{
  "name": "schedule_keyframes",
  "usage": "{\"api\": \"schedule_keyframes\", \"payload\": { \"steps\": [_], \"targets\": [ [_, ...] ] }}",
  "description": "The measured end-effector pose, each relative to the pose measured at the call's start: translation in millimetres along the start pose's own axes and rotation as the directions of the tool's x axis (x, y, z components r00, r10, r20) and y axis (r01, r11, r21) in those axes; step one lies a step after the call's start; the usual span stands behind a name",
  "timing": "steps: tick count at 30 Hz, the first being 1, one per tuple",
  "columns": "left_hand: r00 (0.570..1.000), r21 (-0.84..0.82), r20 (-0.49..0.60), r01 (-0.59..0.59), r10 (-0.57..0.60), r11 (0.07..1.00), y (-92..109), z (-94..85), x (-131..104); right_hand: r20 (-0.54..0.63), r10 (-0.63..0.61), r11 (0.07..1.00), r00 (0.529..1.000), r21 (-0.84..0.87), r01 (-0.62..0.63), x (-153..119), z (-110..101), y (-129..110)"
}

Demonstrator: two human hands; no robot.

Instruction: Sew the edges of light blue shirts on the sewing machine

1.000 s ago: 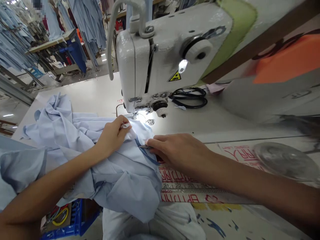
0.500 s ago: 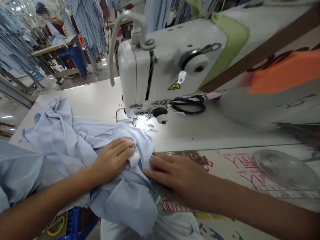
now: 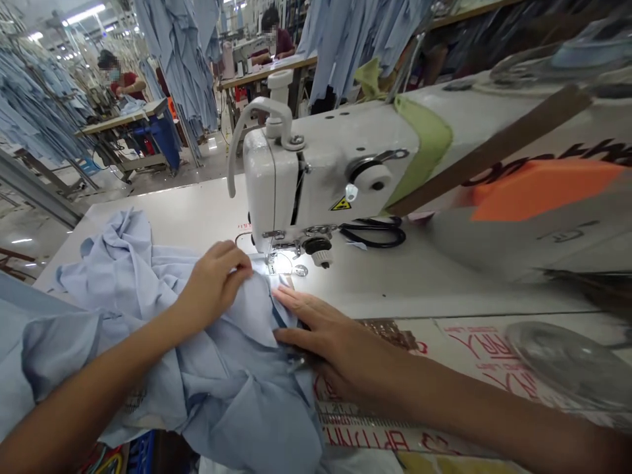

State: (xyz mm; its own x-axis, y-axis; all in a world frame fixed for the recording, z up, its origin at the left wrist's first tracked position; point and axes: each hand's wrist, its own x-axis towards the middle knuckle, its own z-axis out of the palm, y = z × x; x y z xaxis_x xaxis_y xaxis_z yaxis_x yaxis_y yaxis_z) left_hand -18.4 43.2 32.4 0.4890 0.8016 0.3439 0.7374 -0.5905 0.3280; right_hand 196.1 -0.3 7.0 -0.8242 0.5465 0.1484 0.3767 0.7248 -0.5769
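Soft, pale-blue cloth [image 3: 247, 395] lies in loose, rumpled folds on the left and near part of the smooth white surface [image 3: 355, 289], its far edge by the needle of the glossy, rounded sewing machine [image 3: 281, 178]. The left hand [image 3: 214, 283] has its grip pinched on the cloth just left of the needle. The right hand [image 3: 330, 336] rests extended fingers on the cloth's right edge, along a darker blue strip [image 3: 278, 314]; whether its grip grasps the blurred, shiny piece [image 3: 297, 363] beneath, I cannot tell.
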Motion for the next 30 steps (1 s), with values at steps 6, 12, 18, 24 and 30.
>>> {"api": "schedule_keyframes", "payload": {
  "steps": [6, 12, 18, 24, 30],
  "targets": [
    [0.976, 0.162, 0.200, -0.116, 0.082, 0.980, -19, 29.1, 12, 0.357, -0.136, 0.847, 0.924, 0.526, -0.078, -3, -34, -26],
    [0.938, 0.038, 0.075, -0.342, 0.338, 0.939, 5, 7.4, -5, -0.108, 0.096, 0.991, 0.989, 0.099, -0.085, -22, -31, -5],
    [0.876, 0.089, 0.282, -0.429, 0.391, 0.899, 26, 12.3, -26, -0.212, -0.360, 0.892, 0.908, -0.365, 0.268, -15, -10, 7],
    [0.948, 0.142, 0.085, -0.315, 0.305, 0.938, 13, 31.8, -37, -0.263, -0.345, 0.887, 0.901, -0.404, 0.222, -2, -2, 26],
    [0.959, 0.076, 0.164, -0.247, 0.232, 0.966, -6, 33.1, -23, -0.217, -0.351, 0.851, 0.911, -0.479, 0.214, 9, 0, 41]
  ]
}}
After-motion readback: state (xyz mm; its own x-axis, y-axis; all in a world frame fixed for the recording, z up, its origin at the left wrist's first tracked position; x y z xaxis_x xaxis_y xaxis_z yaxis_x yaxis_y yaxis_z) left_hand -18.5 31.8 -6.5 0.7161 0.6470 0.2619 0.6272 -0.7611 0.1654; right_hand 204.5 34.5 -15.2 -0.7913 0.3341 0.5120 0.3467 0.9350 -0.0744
